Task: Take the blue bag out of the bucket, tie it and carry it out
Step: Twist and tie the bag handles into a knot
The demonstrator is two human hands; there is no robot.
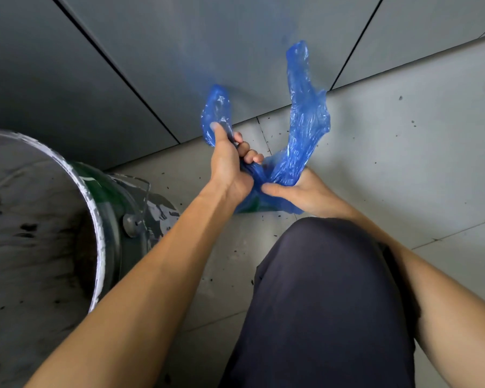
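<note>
The blue bag (305, 127) of thin plastic sits on the floor in front of me, outside the bucket (95, 219). Two of its top flaps stick upward, a short one on the left and a long one on the right. My left hand (230, 166) grips the short left flap, with the thumb pressed into the plastic. My right hand (300, 189) pinches the base of the long flap where the two cross. The bag's body is mostly hidden behind my hands. The bucket is dark green with a white paint-crusted rim and stands at the left.
A grey panelled wall (179, 51) rises just behind the bag. The light tiled floor (403, 163) is scattered with small dark specks. My knee in dark trousers (319, 303) fills the lower middle, between my forearms.
</note>
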